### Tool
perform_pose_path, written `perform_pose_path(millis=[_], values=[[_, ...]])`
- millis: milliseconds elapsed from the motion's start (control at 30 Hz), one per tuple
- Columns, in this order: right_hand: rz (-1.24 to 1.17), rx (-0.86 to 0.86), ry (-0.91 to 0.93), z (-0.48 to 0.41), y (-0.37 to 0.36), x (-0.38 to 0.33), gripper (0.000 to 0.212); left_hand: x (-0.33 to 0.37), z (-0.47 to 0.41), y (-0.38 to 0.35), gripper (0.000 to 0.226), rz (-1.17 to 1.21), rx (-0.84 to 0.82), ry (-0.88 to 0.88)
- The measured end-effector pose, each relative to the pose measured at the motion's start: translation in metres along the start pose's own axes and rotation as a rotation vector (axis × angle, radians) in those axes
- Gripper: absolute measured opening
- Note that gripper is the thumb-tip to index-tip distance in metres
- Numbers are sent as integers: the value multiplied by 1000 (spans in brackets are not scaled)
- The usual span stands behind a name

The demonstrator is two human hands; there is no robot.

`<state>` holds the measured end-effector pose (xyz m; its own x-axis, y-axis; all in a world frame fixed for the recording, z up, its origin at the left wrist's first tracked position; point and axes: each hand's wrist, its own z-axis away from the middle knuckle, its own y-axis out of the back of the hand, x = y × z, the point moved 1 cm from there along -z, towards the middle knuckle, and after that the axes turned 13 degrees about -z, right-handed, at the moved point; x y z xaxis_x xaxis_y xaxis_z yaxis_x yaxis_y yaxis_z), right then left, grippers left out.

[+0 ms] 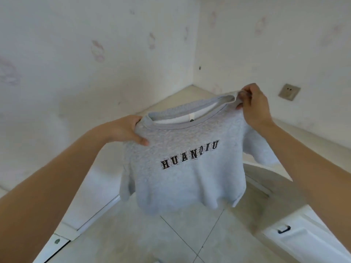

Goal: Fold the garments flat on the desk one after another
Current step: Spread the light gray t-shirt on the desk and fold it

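Observation:
A small light grey sweatshirt [182, 179] with black letters "HUANQIU" across the chest hangs in the air in front of me, front side facing me. My left hand [123, 130] grips its left shoulder beside the collar. My right hand [254, 105] pinches the right shoulder at the collar, held a little higher and farther away. The hem and both short sleeves dangle freely above the floor. No desk surface shows under the garment.
White walls meet in a corner behind the sweatshirt, with a wall socket [289, 91] at the right. A white cabinet with a dark handle [284, 229] stands at lower right. White furniture edges [62, 238] run along the lower left, grey floor tiles [171, 240] below.

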<state>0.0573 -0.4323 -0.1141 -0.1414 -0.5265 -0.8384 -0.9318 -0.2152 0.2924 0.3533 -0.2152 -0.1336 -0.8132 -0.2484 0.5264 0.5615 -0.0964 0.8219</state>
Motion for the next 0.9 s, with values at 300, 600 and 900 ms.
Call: perform_pose_path(millis=[300, 600, 900], values=[[224, 68, 175, -134, 34, -30, 9, 17, -132, 114, 49, -215, 13, -137], [476, -43, -2, -218, 22, 61, 9, 0, -278, 137, 51, -319, 374, -170], [234, -13, -318, -378, -22, 214, 20, -11, -451, 117, 32, -76, 639, 190]])
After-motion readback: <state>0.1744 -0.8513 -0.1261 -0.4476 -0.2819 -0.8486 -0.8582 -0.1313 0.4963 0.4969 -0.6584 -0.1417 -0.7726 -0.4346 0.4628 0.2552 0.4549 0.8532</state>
